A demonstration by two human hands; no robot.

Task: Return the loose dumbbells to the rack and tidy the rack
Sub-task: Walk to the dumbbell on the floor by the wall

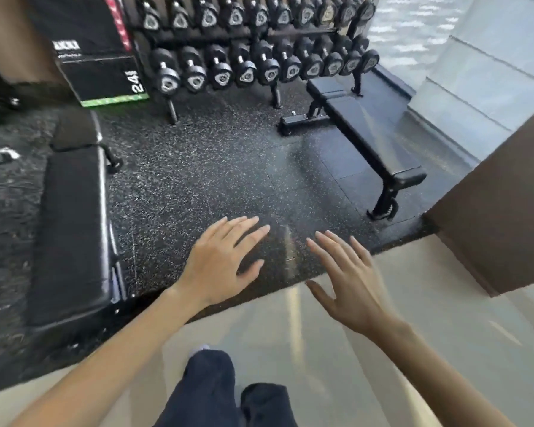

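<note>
Both hands' grip empty — left hand, right hand, rack well apart

**1 head camera, forward and down**

You see through 1 wide-angle view worn on your head, tilted down across the rubber floor. Your left hand and right hand sit close at the lower middle; the dumbbell rack stands well off at the top edge.
</note>
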